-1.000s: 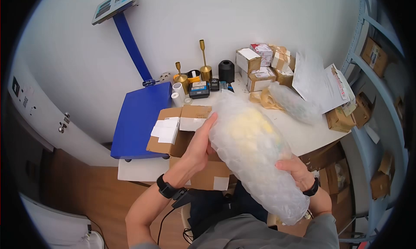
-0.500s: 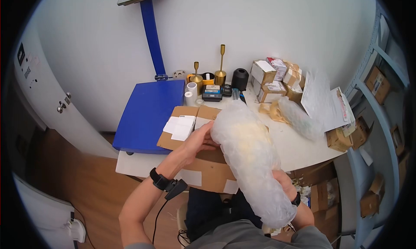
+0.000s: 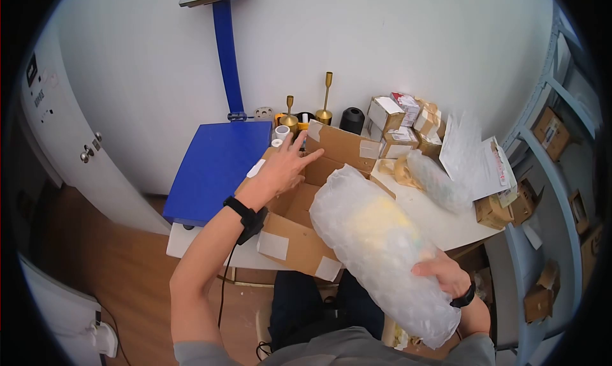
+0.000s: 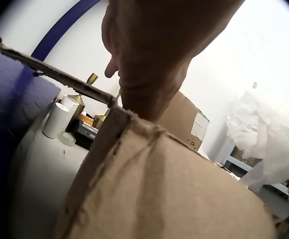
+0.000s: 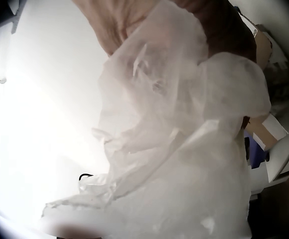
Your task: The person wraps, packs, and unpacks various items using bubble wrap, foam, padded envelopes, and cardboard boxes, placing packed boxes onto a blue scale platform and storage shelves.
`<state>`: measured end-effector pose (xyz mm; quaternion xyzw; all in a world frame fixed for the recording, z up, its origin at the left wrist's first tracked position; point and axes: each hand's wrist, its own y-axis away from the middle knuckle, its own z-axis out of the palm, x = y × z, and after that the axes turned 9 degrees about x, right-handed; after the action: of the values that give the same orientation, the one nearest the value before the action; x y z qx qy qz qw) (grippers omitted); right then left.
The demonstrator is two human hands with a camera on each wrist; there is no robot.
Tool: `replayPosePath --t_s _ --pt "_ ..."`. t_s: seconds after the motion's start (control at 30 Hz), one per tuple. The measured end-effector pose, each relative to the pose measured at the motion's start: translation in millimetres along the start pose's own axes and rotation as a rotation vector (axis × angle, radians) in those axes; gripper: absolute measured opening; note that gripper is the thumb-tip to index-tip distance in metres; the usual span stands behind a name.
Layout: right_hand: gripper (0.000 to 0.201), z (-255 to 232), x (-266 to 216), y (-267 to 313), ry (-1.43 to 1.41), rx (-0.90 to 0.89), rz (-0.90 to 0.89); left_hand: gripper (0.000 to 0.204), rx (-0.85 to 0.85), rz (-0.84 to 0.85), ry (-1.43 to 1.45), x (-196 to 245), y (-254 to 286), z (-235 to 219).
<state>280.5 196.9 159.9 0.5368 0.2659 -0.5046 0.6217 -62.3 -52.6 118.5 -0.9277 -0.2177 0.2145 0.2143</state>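
Observation:
A long bundle in bubble wrap (image 3: 366, 245), yellowish inside, lies slanted in front of the body. My right hand (image 3: 445, 274) grips its lower right side, thumb on top and the other fingers hidden beneath. In the right wrist view the loose wrap (image 5: 169, 164) covers much of that hand. To the left, an open cardboard box (image 3: 306, 243) stands at the table's front edge, flaps spread. My left hand (image 3: 280, 168) is over its left side with spread fingers, holding nothing. The left wrist view has the hand (image 4: 152, 55) beyond the cardboard wall (image 4: 194, 189).
A blue platform scale (image 3: 220, 168) stands left of the box. Behind are brass candlesticks (image 3: 323, 115), paper rolls (image 3: 282, 131) and a black cylinder (image 3: 352, 120). Small cartons (image 3: 386, 114) and another wrapped bundle (image 3: 440, 181) lie at right, before a metal shelf (image 3: 554, 168).
My left hand has left the bundle and moved up and left over the box. The box's far flap now stands raised. My right hand keeps its hold on the bundle.

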Motion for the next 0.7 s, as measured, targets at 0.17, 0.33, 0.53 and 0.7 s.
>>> replayPosePath --t_s 0.17,0.33,0.53,0.7 --pt "0.071 17.5 -34.3 -23.6 0.114 0.044 0.063 0.086 -0.275 -0.280 0.318 -5.3 5.5 22.8" --pt "0.061 27.6 -79.2 -71.2 0.394 0.030 0.037 0.075 -0.209 -0.287 0.272 4.9 16.2 24.2" --pt "0.055 61.7 -91.3 -141.8 0.689 -0.001 0.149 0.066 -0.147 -0.279 0.288 11.2 21.2 22.2" --pt "0.062 57.9 -41.6 -187.1 0.432 -0.175 0.180 0.055 -0.058 -0.341 0.450 7.4 28.5 28.9"
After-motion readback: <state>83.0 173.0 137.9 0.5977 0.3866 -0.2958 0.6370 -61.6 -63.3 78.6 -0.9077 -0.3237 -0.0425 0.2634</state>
